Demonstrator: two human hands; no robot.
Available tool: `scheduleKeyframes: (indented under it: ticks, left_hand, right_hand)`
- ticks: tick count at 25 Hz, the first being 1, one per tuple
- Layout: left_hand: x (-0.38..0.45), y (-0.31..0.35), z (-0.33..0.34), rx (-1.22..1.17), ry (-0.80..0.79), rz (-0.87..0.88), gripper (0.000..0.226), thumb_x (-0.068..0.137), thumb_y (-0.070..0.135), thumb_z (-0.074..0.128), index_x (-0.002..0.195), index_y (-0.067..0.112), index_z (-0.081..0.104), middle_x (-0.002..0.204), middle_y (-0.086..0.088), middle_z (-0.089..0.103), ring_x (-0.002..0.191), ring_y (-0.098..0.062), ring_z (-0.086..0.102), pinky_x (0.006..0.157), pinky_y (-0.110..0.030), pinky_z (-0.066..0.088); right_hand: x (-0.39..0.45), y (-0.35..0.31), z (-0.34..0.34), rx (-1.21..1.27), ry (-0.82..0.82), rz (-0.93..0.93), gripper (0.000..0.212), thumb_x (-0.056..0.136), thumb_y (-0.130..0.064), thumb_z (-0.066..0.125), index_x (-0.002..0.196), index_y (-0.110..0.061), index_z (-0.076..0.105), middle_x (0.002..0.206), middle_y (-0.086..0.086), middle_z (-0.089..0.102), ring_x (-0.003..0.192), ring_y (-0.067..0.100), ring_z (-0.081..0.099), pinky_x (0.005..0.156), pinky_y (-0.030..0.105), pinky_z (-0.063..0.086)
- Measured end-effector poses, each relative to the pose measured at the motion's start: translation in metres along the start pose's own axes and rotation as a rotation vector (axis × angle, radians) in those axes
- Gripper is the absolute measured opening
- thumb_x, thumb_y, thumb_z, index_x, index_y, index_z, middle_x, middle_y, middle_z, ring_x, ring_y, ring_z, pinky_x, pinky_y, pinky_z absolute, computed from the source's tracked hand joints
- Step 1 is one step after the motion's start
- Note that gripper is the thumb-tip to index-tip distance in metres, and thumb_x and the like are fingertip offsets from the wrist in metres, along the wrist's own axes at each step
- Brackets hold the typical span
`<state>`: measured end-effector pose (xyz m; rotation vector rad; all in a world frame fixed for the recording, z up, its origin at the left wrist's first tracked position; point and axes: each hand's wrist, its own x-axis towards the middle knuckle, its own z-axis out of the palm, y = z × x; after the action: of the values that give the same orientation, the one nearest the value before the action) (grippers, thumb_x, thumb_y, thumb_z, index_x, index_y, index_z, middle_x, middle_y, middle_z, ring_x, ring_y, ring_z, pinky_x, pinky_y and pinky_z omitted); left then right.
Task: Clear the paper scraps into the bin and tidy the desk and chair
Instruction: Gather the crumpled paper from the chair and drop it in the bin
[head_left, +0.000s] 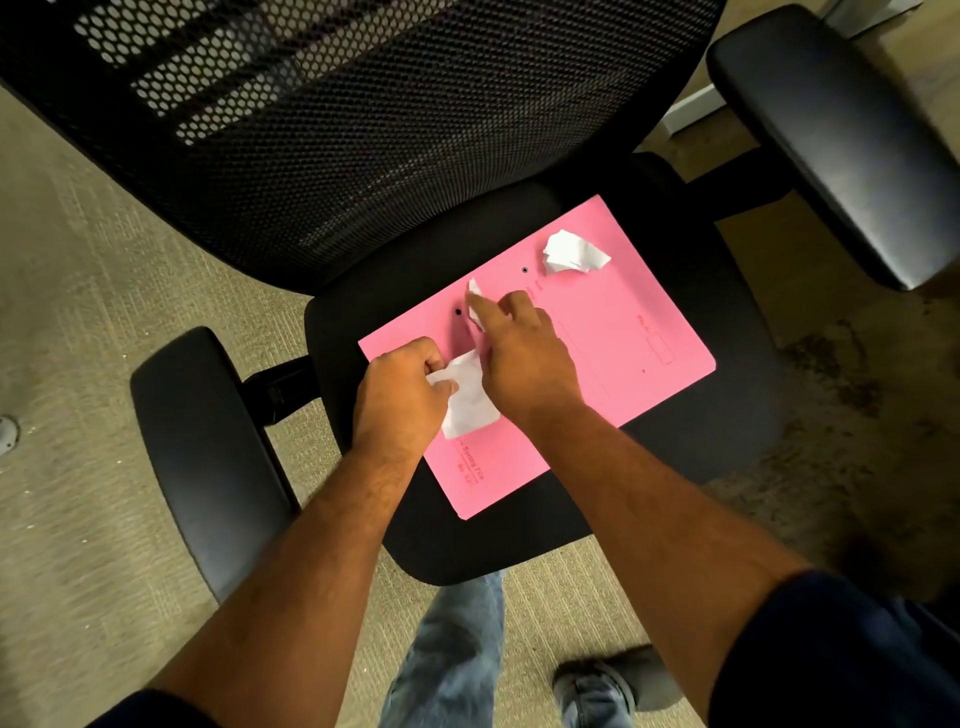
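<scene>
A pink file folder lies flat on the black seat of an office chair. My left hand grips a white paper scrap near the folder's left end. Just right of it, my right hand pinches a small white scrap with its fingertips on the folder. A crumpled white paper ball sits apart near the folder's far corner.
The chair's mesh backrest rises behind the seat. Padded armrests stand to the left and right. Beige carpet surrounds the chair, and my legs and shoe are below the seat's front edge.
</scene>
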<state>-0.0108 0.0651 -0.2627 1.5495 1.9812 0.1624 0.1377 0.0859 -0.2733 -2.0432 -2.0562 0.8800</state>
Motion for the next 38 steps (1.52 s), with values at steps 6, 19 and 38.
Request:
scheduleKeyframes:
  ticks: [6, 19, 38]
  left_hand:
    - [0.004, -0.003, 0.000, 0.036, -0.008, 0.001, 0.021, 0.086, 0.019, 0.086, 0.105, 0.021, 0.078, 0.103, 0.001, 0.076, 0.093, -0.022, 0.073, 0.076, -0.040, 0.066]
    - [0.010, -0.002, 0.002, -0.004, 0.067, 0.030, 0.024, 0.079, 0.011, 0.088, 0.101, 0.009, 0.079, 0.119, 0.008, 0.060, 0.117, -0.018, 0.052, 0.083, -0.042, 0.061]
    - [0.008, 0.010, 0.014, -0.055, 0.038, 0.049, 0.018, 0.090, 0.017, 0.080, 0.107, 0.015, 0.074, 0.113, 0.008, 0.066, 0.105, -0.018, 0.064, 0.075, -0.038, 0.063]
  right_hand:
    - [0.023, 0.008, -0.006, -0.217, -0.005, -0.148, 0.038, 0.103, -0.028, 0.065, 0.139, -0.015, 0.064, 0.129, 0.006, 0.058, 0.112, 0.026, 0.060, 0.088, 0.039, 0.062]
    - [0.019, 0.030, -0.018, -0.195, 0.154, -0.158, 0.025, 0.097, -0.021, 0.071, 0.118, -0.010, 0.076, 0.147, 0.012, 0.057, 0.133, 0.035, 0.054, 0.098, 0.051, 0.056]
    - [0.045, 0.073, -0.051, -0.189, 0.153, -0.100, 0.023, 0.106, -0.020, 0.057, 0.117, -0.011, 0.075, 0.129, 0.006, 0.071, 0.115, 0.024, 0.067, 0.100, 0.038, 0.057]
